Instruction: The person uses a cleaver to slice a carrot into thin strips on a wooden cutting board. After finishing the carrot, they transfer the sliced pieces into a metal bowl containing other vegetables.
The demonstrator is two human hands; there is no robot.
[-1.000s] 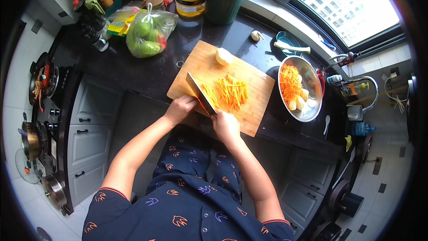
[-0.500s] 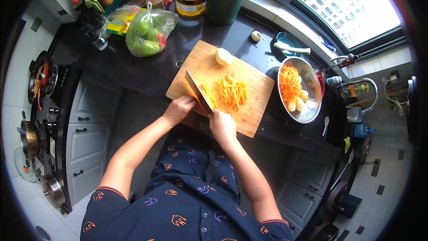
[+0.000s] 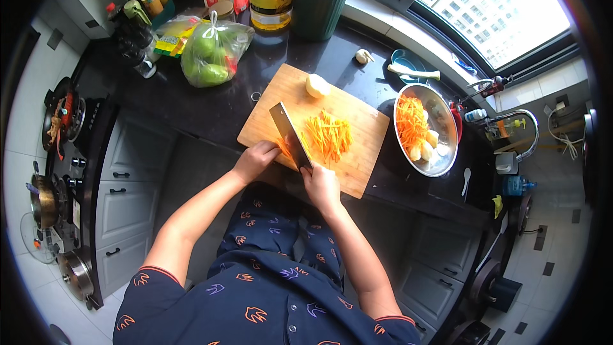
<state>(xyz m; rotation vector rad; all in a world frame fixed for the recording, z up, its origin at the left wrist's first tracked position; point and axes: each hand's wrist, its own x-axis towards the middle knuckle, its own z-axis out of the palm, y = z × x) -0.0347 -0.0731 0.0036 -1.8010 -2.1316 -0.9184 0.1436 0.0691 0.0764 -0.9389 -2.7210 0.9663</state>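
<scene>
Your right hand (image 3: 321, 185) gripped the cleaver (image 3: 285, 126), its blade slanting away and leftward from those fingers. Your left hand (image 3: 257, 158) held the carrot (image 3: 285, 149) between its fingertips and the blade, its long axis unclear. Beyond your right fingers, cut shreds (image 3: 331, 137) lay on the cutting board (image 3: 369, 118); farther right, a metal bowl (image 3: 451, 147) held grated carrot (image 3: 412, 121) and pale chunks (image 3: 426, 150).

Rectangular steel-bladed cleaver (image 3: 290, 133), slanted across a tan wooden cutting board (image 3: 361, 121), between a partly hidden orange carrot piece (image 3: 286, 147) and heaped thin carrot strips (image 3: 329, 136).
</scene>
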